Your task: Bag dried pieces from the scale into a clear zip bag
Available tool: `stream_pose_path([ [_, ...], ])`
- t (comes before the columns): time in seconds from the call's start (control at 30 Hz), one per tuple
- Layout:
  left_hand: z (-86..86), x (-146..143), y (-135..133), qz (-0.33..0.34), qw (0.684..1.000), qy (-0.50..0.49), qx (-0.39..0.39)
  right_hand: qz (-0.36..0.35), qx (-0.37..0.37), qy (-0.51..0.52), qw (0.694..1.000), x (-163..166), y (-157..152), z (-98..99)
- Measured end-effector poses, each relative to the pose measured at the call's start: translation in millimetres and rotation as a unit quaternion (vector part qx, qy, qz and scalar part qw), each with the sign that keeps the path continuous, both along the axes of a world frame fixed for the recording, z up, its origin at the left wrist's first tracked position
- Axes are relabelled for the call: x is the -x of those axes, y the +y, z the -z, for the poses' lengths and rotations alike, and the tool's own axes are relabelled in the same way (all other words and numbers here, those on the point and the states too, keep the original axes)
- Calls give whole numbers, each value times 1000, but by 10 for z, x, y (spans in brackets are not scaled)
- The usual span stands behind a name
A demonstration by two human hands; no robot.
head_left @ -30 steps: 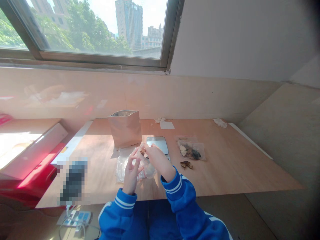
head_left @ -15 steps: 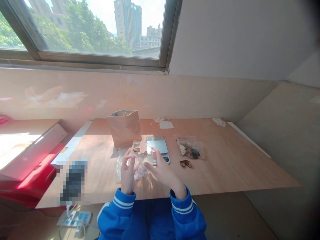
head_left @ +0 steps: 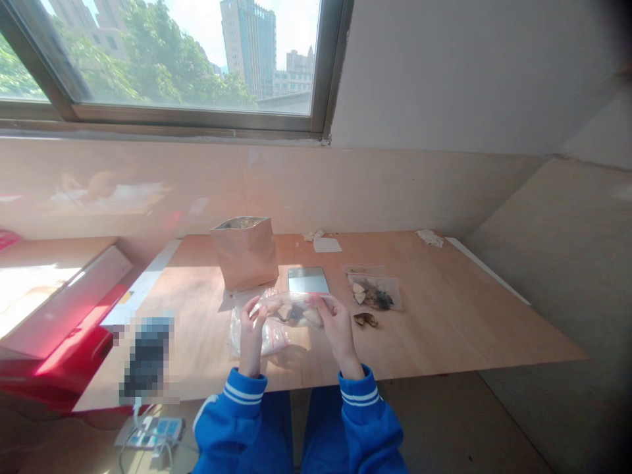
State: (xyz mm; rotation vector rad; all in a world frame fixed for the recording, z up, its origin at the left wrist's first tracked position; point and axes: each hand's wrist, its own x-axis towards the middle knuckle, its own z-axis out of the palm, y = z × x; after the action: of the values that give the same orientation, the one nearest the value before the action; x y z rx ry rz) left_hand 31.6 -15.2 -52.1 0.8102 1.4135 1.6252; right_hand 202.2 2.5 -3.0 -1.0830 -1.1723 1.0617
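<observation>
- Head view: my left hand (head_left: 251,327) and right hand (head_left: 336,322) each pinch an end of a clear plastic zip bag (head_left: 292,310) holding dark pieces.
- Bag held above the wooden table (head_left: 444,329).

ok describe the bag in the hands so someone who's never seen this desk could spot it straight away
Start at the upright brown paper pouch on the wooden table under the window; the silver digital scale lies just right of it. In front of the scale, the left hand and right hand stretch a small clear plastic zip bag holding dark and pale pieces. Unlike the filled clear bag lying flat to the right, it is lifted off the table.
</observation>
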Motion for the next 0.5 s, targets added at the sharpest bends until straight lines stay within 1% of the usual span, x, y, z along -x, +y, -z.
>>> stream_pose_path([
  [0.07, -30, 18, 25, 44, 999, 6, -18, 11, 18, 21, 1000, -17, 2, 65],
  [0.1, -55, 17, 29, 56, 998, 10, -33, 15, 30, 32, 999, -19, 3, 101],
  [0.13, -83, 12, 30, 56, 997, 15, -47, 18, 40, 40, 998, -18, 2, 134],
  [0.2, -139, -10, 22, 34, 997, 20, -59, 17, 47, 38, 998, -8, -3, 181],
  [0.33, -218, -62, 5, 21, 998, 39, -50, -1, -3, -38, 999, 9, -29, 196],
  [0.43, -218, -73, 21, 29, 997, 55, -45, -13, -24, -83, 996, -2, -55, 194],
  [0.5, -181, -57, 50, 19, 997, 63, -42, 9, -18, -95, 995, -28, -70, 218],
])
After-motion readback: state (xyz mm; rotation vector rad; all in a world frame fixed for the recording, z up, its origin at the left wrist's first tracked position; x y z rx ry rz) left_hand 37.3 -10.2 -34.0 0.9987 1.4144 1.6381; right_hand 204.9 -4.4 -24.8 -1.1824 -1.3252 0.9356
